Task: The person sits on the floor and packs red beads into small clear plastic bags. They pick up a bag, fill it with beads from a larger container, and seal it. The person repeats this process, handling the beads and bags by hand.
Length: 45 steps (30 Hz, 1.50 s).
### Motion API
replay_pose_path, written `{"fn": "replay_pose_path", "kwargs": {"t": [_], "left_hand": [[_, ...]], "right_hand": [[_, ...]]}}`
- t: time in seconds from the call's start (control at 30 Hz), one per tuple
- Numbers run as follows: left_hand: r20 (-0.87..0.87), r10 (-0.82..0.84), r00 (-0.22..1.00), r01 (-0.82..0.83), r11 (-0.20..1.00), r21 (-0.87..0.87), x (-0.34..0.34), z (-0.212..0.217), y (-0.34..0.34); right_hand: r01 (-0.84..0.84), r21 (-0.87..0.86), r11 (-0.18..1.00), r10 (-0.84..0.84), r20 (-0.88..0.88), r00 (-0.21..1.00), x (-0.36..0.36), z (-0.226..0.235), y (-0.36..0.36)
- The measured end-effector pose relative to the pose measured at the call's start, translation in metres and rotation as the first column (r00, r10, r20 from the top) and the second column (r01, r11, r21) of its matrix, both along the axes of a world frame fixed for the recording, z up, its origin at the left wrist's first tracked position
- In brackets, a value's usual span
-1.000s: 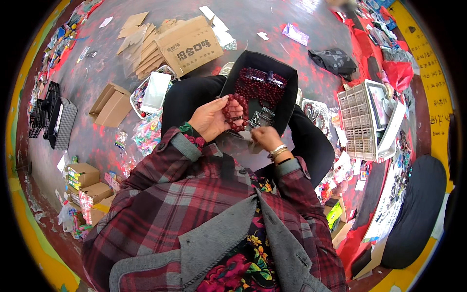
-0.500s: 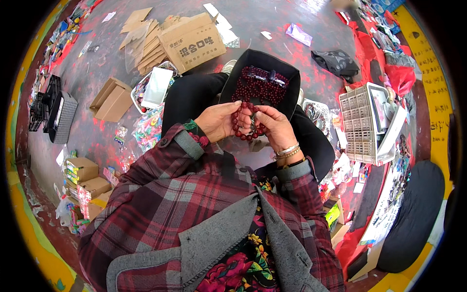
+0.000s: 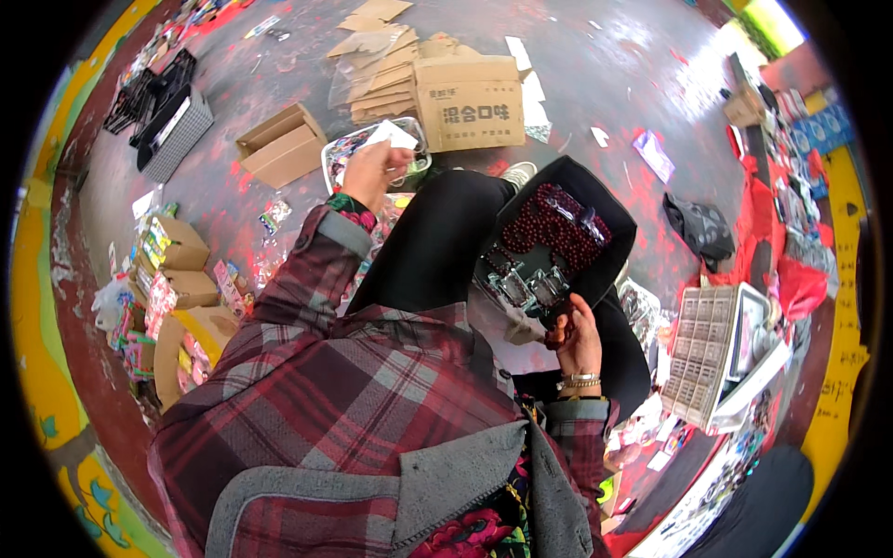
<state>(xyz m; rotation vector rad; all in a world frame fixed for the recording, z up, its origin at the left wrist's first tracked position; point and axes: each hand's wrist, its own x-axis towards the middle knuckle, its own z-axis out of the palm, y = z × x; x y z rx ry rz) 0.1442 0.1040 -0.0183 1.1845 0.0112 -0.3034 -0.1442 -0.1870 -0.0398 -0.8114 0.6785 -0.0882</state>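
My left hand (image 3: 370,175) reaches over a white basket (image 3: 327,160) of mixed small goods, at a white sheet-like piece (image 3: 393,136). Its fingers are blurred and partly hidden, so their grip does not show. Close to the near corner of a black box (image 3: 614,265), my right hand (image 3: 580,342) is closed, fingers curled round a dark red beaded bracelet that is mostly covered. Inside the box lie strands of dark red beads (image 3: 556,228) under a clear packet (image 3: 581,216). Shiny clear pieces (image 3: 530,288) show at its near end.
A printed cardboard carton (image 3: 470,102) and flattened cardboard (image 3: 381,74) stand ahead. Left of the basket is an open brown box (image 3: 282,144); a grey woven basket (image 3: 177,135) stands farther left. At right are a dark bag (image 3: 698,226) and a cream plastic crate (image 3: 702,349).
My hands have parted from holding the bracelet together: the left has gone left to the white basket, the right down beside the black box. The view has shifted, and shiny clear pieces now show.
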Motion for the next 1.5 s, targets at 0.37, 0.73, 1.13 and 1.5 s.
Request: {"fn": "replay_pose_path", "kwargs": {"t": [0.37,0.73,1.13,1.5], "left_hand": [[0.010,-0.323,0.946,-0.052,-0.122,0.991,0.073,-0.211,0.128],[-0.170,-0.152,0.974,0.179,0.043,0.983,0.103,-0.271,0.124],[-0.586,0.568,0.578,-0.156,0.782,0.604,0.138,-0.305,0.113],[-0.619,0.564,0.547,-0.405,0.825,0.393,0.142,-0.305,0.090]], "right_hand": [[-0.136,-0.056,0.989,0.130,-0.103,0.986,0.019,-0.031,0.005],[-0.165,0.005,0.986,0.163,-0.188,0.969,0.034,-0.050,0.006],[-0.213,0.041,0.976,0.217,-0.217,0.952,0.050,-0.058,0.012],[-0.208,0.038,0.977,0.211,-0.226,0.951,0.045,-0.062,0.011]]}}
